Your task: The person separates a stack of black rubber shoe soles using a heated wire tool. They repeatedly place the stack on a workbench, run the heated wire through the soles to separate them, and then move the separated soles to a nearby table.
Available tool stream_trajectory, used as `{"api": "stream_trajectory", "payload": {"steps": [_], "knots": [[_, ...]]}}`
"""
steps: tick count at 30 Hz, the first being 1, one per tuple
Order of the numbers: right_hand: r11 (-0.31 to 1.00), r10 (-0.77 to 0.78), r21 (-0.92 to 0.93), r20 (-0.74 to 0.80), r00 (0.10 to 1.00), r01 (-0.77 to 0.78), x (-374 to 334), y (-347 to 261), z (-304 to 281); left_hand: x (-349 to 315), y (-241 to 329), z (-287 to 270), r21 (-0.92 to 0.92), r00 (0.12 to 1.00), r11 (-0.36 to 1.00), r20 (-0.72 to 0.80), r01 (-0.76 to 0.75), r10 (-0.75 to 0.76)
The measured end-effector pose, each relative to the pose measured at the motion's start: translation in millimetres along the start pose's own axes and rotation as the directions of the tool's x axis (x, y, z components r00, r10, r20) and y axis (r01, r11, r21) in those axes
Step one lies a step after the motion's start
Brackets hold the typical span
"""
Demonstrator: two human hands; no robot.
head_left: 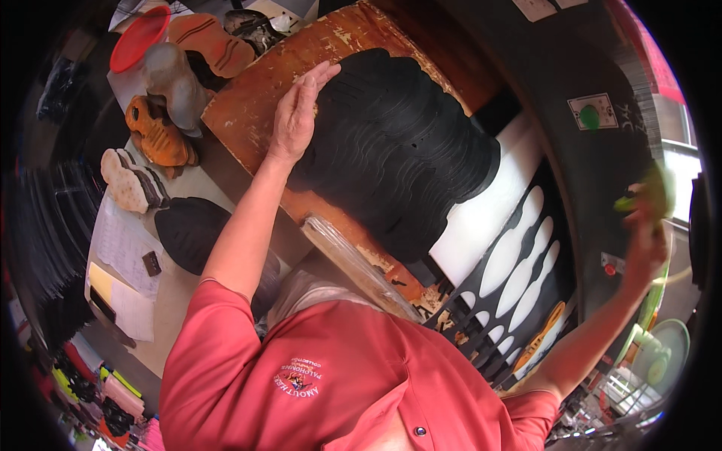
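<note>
My left hand (297, 116) lies along the left edge of a wide black stack (391, 143), its fingers stretched out and touching the side. The stack is made of many thin, overlapping sheets with wavy, rounded outlines, and it rests on a worn orange-brown board (252, 98). Far off to the right, my right hand (645, 233) is raised beside the dark machine, well apart from the stack. Motion blurs its fingers. A smeared yellow-green shape (656, 188) shows at the fingertips; whether the hand grips it is unclear.
Several sole-shaped pieces and a red oval (141, 37) lie at upper left. Papers (124, 248) and a black sole-shaped piece (192, 233) sit below them. A dark machine beam (549, 83) curves along the right. Beneath it is a black panel with white elongated shapes (515, 248).
</note>
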State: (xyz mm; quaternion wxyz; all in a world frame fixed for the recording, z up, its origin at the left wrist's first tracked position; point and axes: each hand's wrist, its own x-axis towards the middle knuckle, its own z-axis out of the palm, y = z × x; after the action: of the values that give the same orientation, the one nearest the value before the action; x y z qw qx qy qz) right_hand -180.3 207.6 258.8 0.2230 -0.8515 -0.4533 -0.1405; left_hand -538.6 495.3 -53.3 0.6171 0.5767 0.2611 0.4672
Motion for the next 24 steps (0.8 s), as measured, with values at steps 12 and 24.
{"api": "stream_trajectory", "payload": {"steps": [12, 24], "knots": [[0.892, -0.440, 0.451, 0.845, 0.302, 0.037, -248.9, -4.7, 37.7, -21.8, -7.3, 47.3, 0.279, 0.992, 0.954, -0.037, -0.105, 0.120], [0.893, -0.370, 0.449, 0.743, 0.557, -0.006, -227.9, 50.0, -4.2, -45.8, 15.6, 91.6, 0.421, 0.999, 0.906, 0.030, -0.041, 0.031]]}}
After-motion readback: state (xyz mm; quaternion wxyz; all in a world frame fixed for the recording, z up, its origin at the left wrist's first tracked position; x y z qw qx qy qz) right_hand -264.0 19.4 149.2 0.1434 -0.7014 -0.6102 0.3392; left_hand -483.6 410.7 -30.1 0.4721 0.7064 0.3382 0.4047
